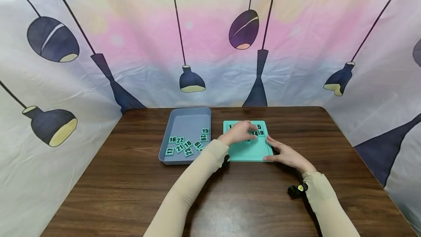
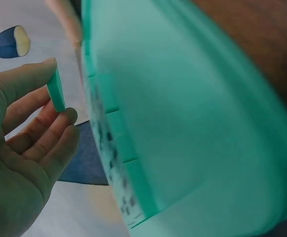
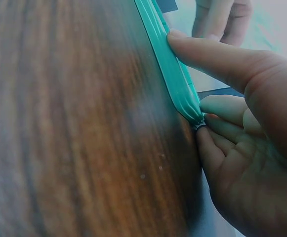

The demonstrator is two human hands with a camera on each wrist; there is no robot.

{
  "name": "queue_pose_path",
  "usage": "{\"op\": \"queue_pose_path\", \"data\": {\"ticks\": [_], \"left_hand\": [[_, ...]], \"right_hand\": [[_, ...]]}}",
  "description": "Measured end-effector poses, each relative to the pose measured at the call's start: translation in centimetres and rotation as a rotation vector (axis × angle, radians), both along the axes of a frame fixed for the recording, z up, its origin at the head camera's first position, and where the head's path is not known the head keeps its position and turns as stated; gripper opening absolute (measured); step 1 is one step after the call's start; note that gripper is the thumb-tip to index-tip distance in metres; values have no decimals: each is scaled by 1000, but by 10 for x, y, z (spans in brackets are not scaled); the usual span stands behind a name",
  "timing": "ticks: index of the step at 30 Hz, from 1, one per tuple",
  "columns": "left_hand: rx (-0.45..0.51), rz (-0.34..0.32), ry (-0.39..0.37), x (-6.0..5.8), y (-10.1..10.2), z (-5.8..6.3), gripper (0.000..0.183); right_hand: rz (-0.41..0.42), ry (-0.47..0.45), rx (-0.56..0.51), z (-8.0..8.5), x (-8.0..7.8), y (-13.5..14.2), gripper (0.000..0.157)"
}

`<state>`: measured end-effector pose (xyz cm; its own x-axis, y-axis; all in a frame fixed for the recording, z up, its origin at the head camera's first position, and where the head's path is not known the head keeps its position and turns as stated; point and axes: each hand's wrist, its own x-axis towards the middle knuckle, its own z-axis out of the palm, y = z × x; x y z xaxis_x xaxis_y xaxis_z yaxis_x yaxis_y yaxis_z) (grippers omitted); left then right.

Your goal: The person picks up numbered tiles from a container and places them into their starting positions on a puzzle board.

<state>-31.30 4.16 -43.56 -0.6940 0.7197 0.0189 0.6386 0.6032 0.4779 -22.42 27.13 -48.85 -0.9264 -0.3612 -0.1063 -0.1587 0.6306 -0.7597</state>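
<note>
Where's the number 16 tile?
In the head view, the 16 tile lies in the grey-blue tray, towards its left side, just left of the 22 tile and beyond the 17 tile.

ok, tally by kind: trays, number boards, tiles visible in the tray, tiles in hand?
Blue-gray tray: 1
Turquoise number board: 1
Number tiles in the tray: 10 visible, one partly covered by the left sleeve
Tile pinched in the left hand: 1
Total: 13 visible; more tray tiles may be hidden
</note>
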Motion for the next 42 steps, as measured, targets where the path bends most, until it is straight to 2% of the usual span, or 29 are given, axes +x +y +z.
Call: {"op": "queue_pose_path", "data": {"ticks": [7,11,19,29,42], "left_hand": [[-75,-2,-3,2,3,-9,38],[-110,-7,21,2,4,-12,37],[-141,-5,84,1,8,-18,35],[-152,16,117,3,9,-22,35],[-107,27,11,-1,3,-18,36]], "right_hand": [[-1,1,-5,0,0,-1,98],[6,4,-5,0,0,0,98],[8,11,5,0,0,2,97],[0,5,-10,-1,0,1,97],[5,5,-7,0,0,2,98]]}}
